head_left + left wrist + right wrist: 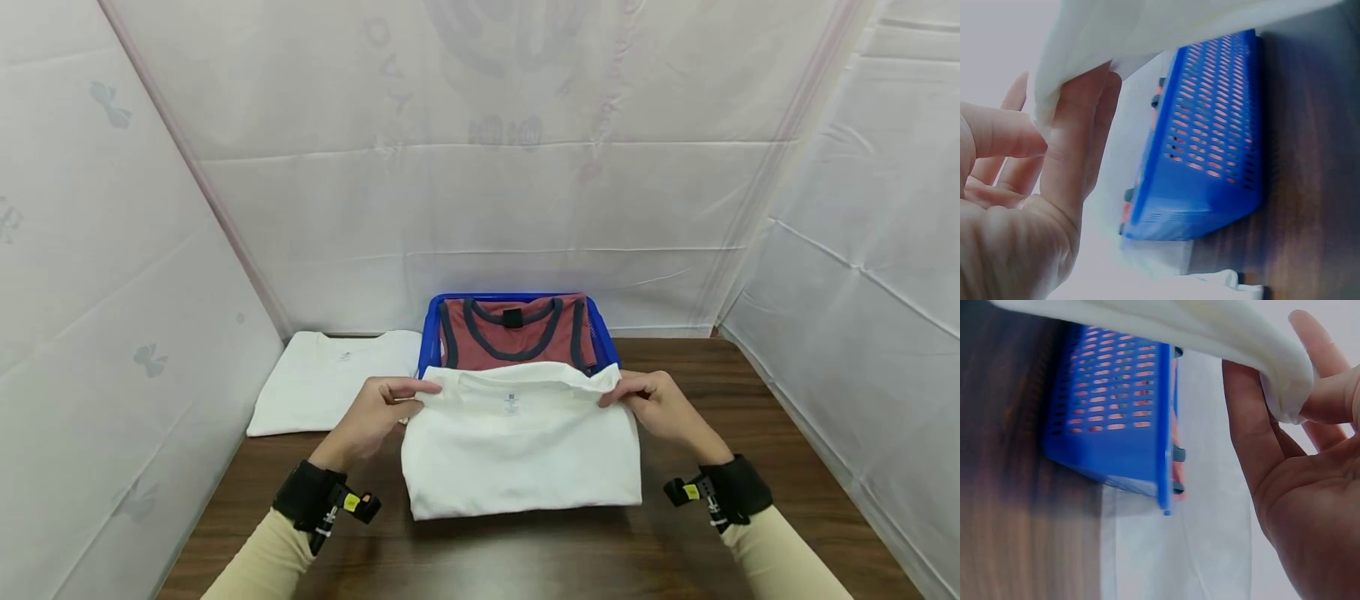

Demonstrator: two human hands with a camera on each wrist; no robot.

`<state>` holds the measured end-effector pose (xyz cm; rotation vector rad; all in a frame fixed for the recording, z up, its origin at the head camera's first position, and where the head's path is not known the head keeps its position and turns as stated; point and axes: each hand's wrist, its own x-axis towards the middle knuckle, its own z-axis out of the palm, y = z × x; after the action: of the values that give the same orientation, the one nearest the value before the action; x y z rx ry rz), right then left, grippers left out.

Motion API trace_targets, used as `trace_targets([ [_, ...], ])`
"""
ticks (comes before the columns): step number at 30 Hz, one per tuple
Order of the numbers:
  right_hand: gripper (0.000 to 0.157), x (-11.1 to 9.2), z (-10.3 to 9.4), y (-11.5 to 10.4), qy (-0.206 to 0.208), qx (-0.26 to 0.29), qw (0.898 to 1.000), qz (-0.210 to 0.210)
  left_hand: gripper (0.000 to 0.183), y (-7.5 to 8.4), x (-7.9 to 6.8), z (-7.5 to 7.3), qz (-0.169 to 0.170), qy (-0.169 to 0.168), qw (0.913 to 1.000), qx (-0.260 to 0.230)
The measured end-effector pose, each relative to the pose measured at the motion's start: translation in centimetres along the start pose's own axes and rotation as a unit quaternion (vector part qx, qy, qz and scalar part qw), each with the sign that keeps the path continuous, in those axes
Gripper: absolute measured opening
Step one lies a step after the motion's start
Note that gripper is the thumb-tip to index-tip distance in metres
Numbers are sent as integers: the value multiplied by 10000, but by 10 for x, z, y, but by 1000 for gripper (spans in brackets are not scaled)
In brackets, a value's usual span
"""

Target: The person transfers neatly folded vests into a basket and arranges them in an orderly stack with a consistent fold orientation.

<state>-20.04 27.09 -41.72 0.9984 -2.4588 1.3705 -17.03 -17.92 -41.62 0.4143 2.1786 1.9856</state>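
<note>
While the left hand (378, 412) and right hand (658, 405) pinched the white shirt (521, 462) at ten and two o'clock, I judged this, remotely, a carrying step; the next move called for level hands. Its neck print (512, 405) was unreadable. At twelve sat the blue basket (431, 342) holding a red shirt (517, 340), black tag (513, 317) illegible; a second white garment (322, 387) lay at ten.

Pale yellow sleeves (258, 557), black wristbands (306, 493), small black yellow-marked cameras (365, 507)
</note>
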Motion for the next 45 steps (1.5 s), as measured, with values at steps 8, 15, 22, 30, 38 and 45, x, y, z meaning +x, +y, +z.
trace_targets([
  [8, 40, 19, -10, -15, 309, -143, 9994, 31, 24, 21, 11, -4, -73, 473, 9982, 352],
  [15, 29, 38, -15, -32, 519, -307, 9976, 348, 35, 35, 18, -3, 40, 843, 9961, 245],
  [22, 24, 51, -16, -53, 597, -607, 9963, 96, 45, 43, 25, -1, 348, 876, 9955, 91],
  [30, 36, 64, -22, -26, 446, -657, 9968, -102, 54, 51, 45, -3, 648, 1083, 9882, 865],
  [38, 47, 80, -23, -17, 614, -1223, 9902, -269, 59, 59, 69, -4, 1033, 1141, 9735, 1689],
  [45, 49, 93, -21, -11, 1088, -1555, 9810, -406, 63, 69, 87, 0, 1441, 1480, 9436, 2589],
])
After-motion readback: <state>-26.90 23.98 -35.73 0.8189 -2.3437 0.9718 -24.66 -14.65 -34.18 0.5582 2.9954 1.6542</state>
